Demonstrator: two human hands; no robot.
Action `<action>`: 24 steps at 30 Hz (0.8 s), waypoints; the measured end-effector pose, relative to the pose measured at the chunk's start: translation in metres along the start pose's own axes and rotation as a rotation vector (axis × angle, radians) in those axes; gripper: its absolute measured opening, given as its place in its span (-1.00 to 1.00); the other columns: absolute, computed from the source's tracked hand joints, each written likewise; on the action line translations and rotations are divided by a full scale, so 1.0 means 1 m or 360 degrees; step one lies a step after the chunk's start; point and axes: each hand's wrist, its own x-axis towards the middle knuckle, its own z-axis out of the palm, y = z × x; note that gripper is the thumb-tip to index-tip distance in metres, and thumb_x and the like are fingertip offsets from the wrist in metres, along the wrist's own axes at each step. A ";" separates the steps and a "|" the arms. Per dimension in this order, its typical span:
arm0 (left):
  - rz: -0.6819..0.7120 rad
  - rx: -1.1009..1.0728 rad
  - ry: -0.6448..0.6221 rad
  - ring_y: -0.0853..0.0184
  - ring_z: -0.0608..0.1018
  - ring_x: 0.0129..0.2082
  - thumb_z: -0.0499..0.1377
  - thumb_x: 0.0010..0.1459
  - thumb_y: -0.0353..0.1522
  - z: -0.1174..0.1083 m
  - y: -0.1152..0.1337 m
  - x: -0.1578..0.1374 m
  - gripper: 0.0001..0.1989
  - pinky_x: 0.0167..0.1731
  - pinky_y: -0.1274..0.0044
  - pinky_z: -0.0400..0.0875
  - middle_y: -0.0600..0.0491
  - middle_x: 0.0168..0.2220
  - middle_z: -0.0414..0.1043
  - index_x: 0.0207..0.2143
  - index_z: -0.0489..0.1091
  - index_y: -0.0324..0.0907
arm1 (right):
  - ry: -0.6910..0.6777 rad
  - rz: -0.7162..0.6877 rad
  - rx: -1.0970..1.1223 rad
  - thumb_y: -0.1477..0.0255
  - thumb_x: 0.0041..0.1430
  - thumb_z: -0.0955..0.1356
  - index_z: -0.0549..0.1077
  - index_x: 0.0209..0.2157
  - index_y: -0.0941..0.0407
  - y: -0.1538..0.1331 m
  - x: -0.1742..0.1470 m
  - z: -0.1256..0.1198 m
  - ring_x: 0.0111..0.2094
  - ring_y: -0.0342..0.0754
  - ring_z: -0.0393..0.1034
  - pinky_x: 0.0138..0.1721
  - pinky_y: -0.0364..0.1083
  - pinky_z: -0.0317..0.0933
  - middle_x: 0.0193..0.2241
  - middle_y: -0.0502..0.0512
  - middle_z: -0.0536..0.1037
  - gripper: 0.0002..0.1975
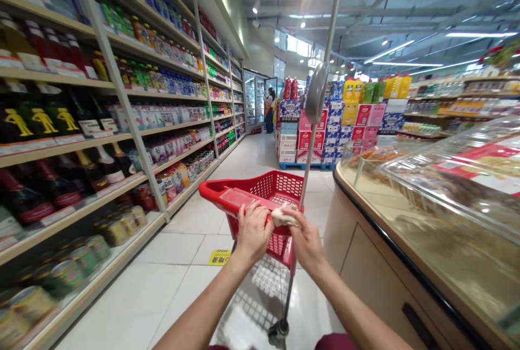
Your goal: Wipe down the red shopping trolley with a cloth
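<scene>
A red plastic shopping cart stands in front of me, with nothing visible in the part of its basket I can see. My left hand is closed over its handle bar, thumb toward the middle. Beside it, my right hand grips a crumpled white cloth against the right part of the same bar. Cloth and fingers cover that stretch of the handle. A tall metal pole with a rounded grey piece partway up rises at the cart's right side.
Drink shelves line the left of the aisle. A display counter with clear covers runs close on the right. Stacked drink cartons stand ahead, and a person is farther back. A yellow floor sticker marks the tiles.
</scene>
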 end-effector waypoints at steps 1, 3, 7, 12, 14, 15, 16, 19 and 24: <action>0.0055 -0.0016 -0.0018 0.26 0.29 0.00 -0.08 0.14 -0.33 0.000 0.000 0.000 -0.76 0.04 0.24 -0.03 0.06 -0.18 0.43 -0.24 0.34 -0.11 | -0.0064 -0.0084 -0.0050 0.55 0.00 0.17 0.42 -0.23 0.06 -0.003 0.003 -0.001 -0.19 -0.04 0.37 -0.13 -0.03 0.24 -0.25 0.05 0.50 -0.68; 0.0168 -0.0017 -0.0051 0.29 0.29 0.01 -0.10 0.15 -0.34 -0.003 -0.005 0.001 -0.73 0.05 0.28 -0.01 0.05 -0.12 0.40 -0.19 0.33 -0.11 | -0.0132 -0.0143 -0.0177 0.55 -0.03 0.18 0.42 -0.26 0.06 0.000 0.008 -0.010 -0.24 -0.04 0.38 -0.16 -0.03 0.25 -0.29 0.05 0.51 -0.69; 0.0002 0.0134 0.0078 0.26 0.26 0.05 -0.09 0.14 -0.29 -0.007 -0.025 0.005 -0.69 0.07 0.26 -0.01 -0.04 0.02 0.29 -0.11 0.29 -0.15 | -0.0103 0.0147 -0.0370 0.53 -0.01 0.15 0.42 -0.27 0.09 0.020 0.015 -0.034 -0.37 -0.05 0.42 -0.32 -0.08 0.30 -0.37 0.04 0.54 -0.69; -0.0121 0.0182 0.0120 0.21 0.26 0.05 -0.08 0.13 -0.27 -0.003 -0.026 0.006 -0.65 0.08 0.22 -0.03 -0.10 0.01 0.29 -0.10 0.29 -0.24 | 0.0036 0.0058 -0.0644 0.59 -0.07 0.17 0.41 -0.25 0.04 0.006 0.009 -0.024 -0.28 0.00 0.39 -0.25 -0.03 0.27 -0.30 0.05 0.51 -0.64; -0.0151 0.0101 0.0139 0.22 0.27 0.04 -0.11 0.16 -0.28 -0.005 -0.017 0.008 -0.65 0.08 0.21 -0.04 -0.08 0.00 0.31 -0.11 0.30 -0.22 | 0.0008 -0.0081 -0.0595 0.60 -0.07 0.17 0.40 -0.20 0.05 -0.010 0.007 -0.010 -0.18 0.04 0.35 -0.12 0.03 0.21 -0.24 0.07 0.50 -0.62; -0.0160 0.0040 0.0155 0.24 0.27 0.04 -0.14 0.17 -0.29 -0.006 -0.010 0.010 -0.65 0.08 0.20 -0.05 -0.07 0.01 0.30 -0.09 0.28 -0.22 | -0.0032 -0.0128 -0.0527 0.59 -0.05 0.18 0.38 -0.15 0.07 -0.017 0.007 -0.004 -0.12 0.05 0.32 -0.07 0.05 0.17 -0.18 0.10 0.47 -0.61; -0.0150 -0.0032 0.0159 0.26 0.27 0.05 -0.17 0.18 -0.29 -0.008 -0.002 0.012 -0.64 0.08 0.22 -0.04 -0.06 0.03 0.28 -0.06 0.25 -0.21 | -0.0082 -0.0148 -0.0433 0.57 -0.02 0.18 0.34 -0.09 0.11 -0.024 0.007 0.002 -0.07 0.05 0.28 -0.04 0.05 0.15 -0.12 0.12 0.44 -0.59; -0.0014 -0.0180 0.0024 0.32 0.31 0.01 -0.18 0.18 -0.30 -0.010 0.024 0.017 -0.62 0.04 0.28 0.08 -0.02 0.02 0.29 0.01 0.17 -0.17 | -0.0092 -0.0030 -0.0142 0.50 0.09 0.14 0.17 0.06 0.18 -0.029 0.010 0.008 -0.05 -0.01 0.28 -0.09 -0.04 0.22 -0.02 0.17 0.35 -0.55; 0.0243 0.0141 -0.0087 0.20 0.33 -0.04 0.06 0.04 -0.28 0.001 0.028 0.013 -0.68 0.01 0.23 0.11 -0.05 -0.08 0.36 -0.13 0.30 -0.17 | 0.0012 -0.0027 -0.0446 0.38 0.14 0.13 0.23 0.02 0.13 -0.002 0.011 -0.003 -0.20 0.01 0.35 -0.13 0.04 0.18 -0.19 0.16 0.47 -0.61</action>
